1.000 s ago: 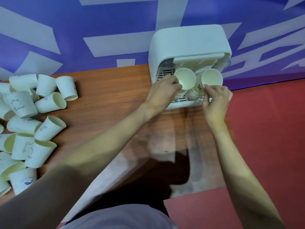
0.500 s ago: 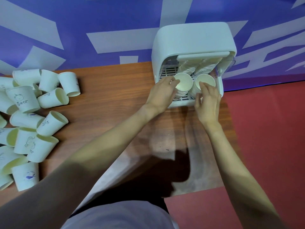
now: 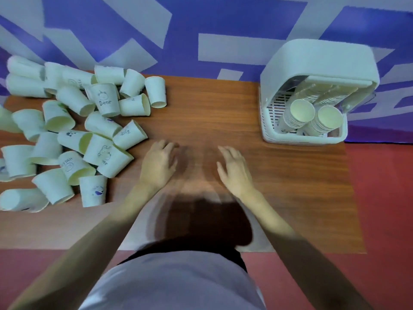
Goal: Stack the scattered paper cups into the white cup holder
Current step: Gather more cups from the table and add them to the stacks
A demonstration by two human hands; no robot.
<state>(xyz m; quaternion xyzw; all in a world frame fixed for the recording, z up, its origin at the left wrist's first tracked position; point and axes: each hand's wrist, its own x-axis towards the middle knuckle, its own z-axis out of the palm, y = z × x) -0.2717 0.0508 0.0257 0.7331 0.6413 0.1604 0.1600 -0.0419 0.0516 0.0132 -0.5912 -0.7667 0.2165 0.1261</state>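
Note:
A heap of scattered white paper cups (image 3: 73, 135) covers the left part of the wooden table. The white cup holder (image 3: 317, 70) stands at the table's back right, with two leaning stacks of cups, the left stack (image 3: 298, 116) and the right stack (image 3: 325, 124), in its basket. My left hand (image 3: 159, 164) hovers over the middle of the table, empty, fingers loosely bent, just right of the heap. My right hand (image 3: 233, 167) is beside it, empty too, fingers relaxed. Both hands are blurred by motion.
The wooden table (image 3: 223, 108) backs onto a purple and white patterned wall (image 3: 201, 30). Red floor (image 3: 384, 209) lies to the right and in front. My grey shirt (image 3: 174, 285) fills the bottom of the view.
Both hands let go of the cups they pushed onto the stacks in the holder and drew back left to the table's middle. The view swung left.

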